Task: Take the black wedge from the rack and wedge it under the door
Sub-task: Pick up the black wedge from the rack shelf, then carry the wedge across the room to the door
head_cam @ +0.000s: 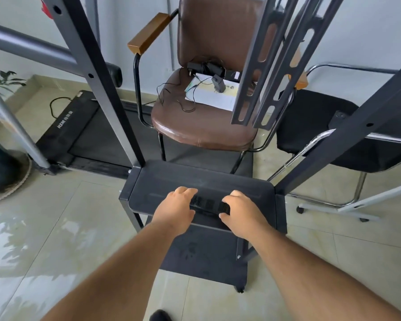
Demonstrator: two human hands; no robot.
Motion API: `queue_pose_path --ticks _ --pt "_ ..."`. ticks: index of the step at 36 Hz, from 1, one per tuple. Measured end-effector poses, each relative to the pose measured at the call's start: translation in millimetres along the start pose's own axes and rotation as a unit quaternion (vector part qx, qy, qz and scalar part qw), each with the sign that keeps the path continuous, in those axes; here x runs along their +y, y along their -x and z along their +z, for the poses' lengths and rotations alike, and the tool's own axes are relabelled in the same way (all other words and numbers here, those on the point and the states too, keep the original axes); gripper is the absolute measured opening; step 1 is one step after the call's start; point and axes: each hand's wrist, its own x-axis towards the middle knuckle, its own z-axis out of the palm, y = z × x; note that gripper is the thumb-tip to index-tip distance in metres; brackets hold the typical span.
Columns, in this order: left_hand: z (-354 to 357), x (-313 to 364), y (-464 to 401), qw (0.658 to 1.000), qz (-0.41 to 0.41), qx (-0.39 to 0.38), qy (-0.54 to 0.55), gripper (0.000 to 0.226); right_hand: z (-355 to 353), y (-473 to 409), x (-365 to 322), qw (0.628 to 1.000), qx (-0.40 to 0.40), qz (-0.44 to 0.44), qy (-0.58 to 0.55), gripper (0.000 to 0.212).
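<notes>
A black ribbed wedge (209,204) lies near the front edge of the dark shelf (195,179) of a metal rack. My left hand (178,207) grips the wedge's left end, fingers curled over its top. My right hand (240,213) holds its right end, thumb at the front, fingers over the back. Only the wedge's middle shows between the two hands. No door is in view.
The rack's slanted posts (97,75) rise on both sides, and a lower shelf (206,258) sits beneath. Behind stand a brown chair (208,126) with cables and paper, a black chair (315,126) at right, and a treadmill (83,133) at left. The tiled floor is glossy.
</notes>
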Motion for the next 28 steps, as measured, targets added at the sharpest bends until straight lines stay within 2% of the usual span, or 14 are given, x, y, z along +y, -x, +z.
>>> queue_pose_path --ticks 10,14,16,19,28 --pt "-60 22 57 0.999 -0.008 0.022 -0.034 0.041 -66 55 -33 0.997 -0.017 -0.079 0.01 0.047" --pt "-91 31 101 0.998 -0.032 0.043 -0.032 0.042 -98 83 -55 0.992 -0.027 -0.118 0.027 0.046" --pt "-107 35 127 0.997 -0.044 0.059 -0.028 0.042 -114 98 -70 0.987 -0.033 -0.15 0.041 0.04" --pt "-131 41 172 0.994 -0.062 0.087 -0.027 0.039 -139 125 -99 0.979 -0.046 -0.187 0.072 0.015" --pt "-172 23 296 0.976 -0.134 0.171 -0.009 0.018 -159 185 -188 0.94 -0.079 -0.31 0.115 0.013"
